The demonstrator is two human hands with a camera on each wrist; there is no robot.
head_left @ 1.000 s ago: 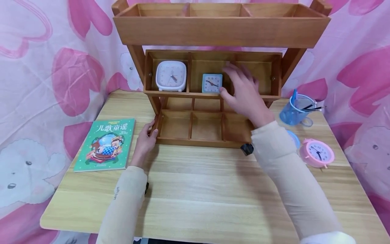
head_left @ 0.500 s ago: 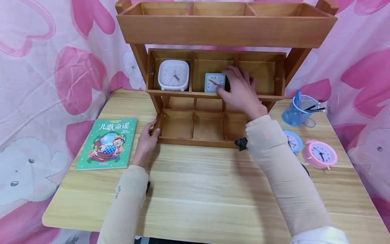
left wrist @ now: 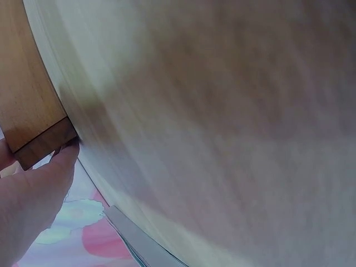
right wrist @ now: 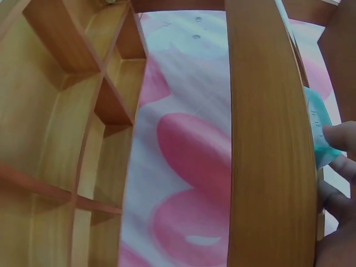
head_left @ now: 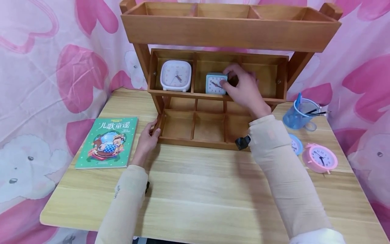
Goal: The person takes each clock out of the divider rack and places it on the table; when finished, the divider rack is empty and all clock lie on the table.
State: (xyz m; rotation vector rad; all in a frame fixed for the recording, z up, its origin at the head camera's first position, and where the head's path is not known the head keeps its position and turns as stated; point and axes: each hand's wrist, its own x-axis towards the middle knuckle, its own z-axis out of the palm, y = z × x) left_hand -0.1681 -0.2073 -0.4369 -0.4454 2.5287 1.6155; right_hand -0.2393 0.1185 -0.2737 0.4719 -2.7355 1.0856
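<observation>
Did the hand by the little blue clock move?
Yes. The right hand has slid left along the middle shelf, toward the white clock, and now grips the blue clock by its right edge.

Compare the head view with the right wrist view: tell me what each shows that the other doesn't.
Only the head view shows the white clock in the shelf's left middle compartment, the green book, the pink clock, the blue cup and the left hand holding the shelf's lower corner. Only the right wrist view shows the shelf's compartments close up from one side. Both show the right hand pinching the small blue clock.
</observation>
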